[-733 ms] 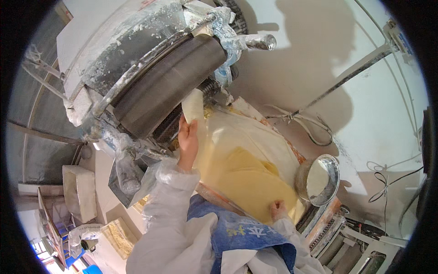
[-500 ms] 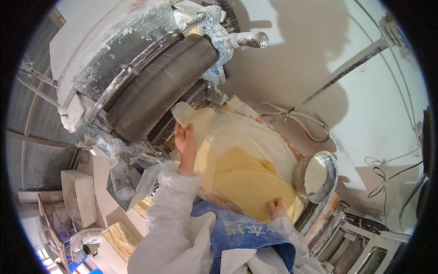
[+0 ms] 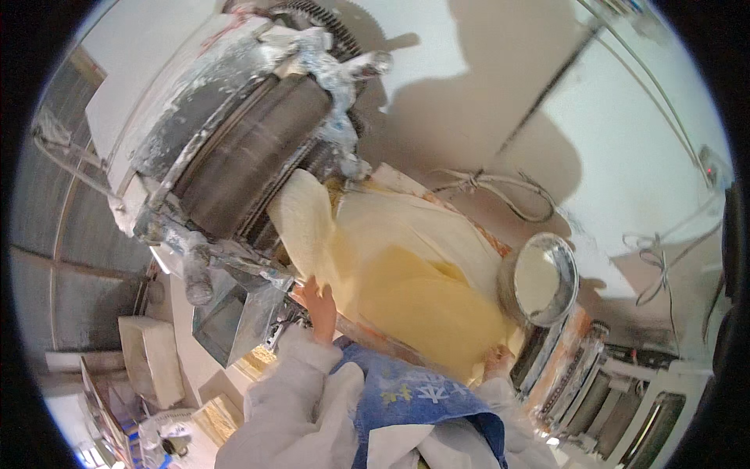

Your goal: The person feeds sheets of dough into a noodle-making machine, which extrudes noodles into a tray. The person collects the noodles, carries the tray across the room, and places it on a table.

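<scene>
Here, much is only half seen. The left hand [image 3: 319,306] reaches up from a white sleeve [image 3: 301,391], its fingers spread flat against the near-left edge of the pale yellow dough sheet [image 3: 406,289]; it presses the sheet rather than clasping it. The right hand [image 3: 497,361] shows only as a few fingertips at the near-right edge of the same sheet, the rest hidden behind a blue printed cloth [image 3: 422,395] and the sleeve, so whether those fingers are curled or open cannot be told.

The dough sheet lies in folds across the middle of the view. Its far-left end rises as a pale tongue to the dark roller [image 3: 250,160] of a flour-caked machine [image 3: 195,117]; where sheet and roller meet is lost in shadow. The surface beneath the sheet is covered entirely.

A round metal bowl [image 3: 545,279] stands just beside the sheet's right edge, tipped toward the camera. Beyond it, far and right, a white wall [image 3: 625,133] with loose cables [image 3: 500,195] closes the scene. A bent metal chute [image 3: 230,313] hangs below the roller, just left of the left hand. Near right, a slatted rack [image 3: 594,383] is cut off by the rim of the picture. Lower left, pale blocks [image 3: 152,356] and clutter blur.
</scene>
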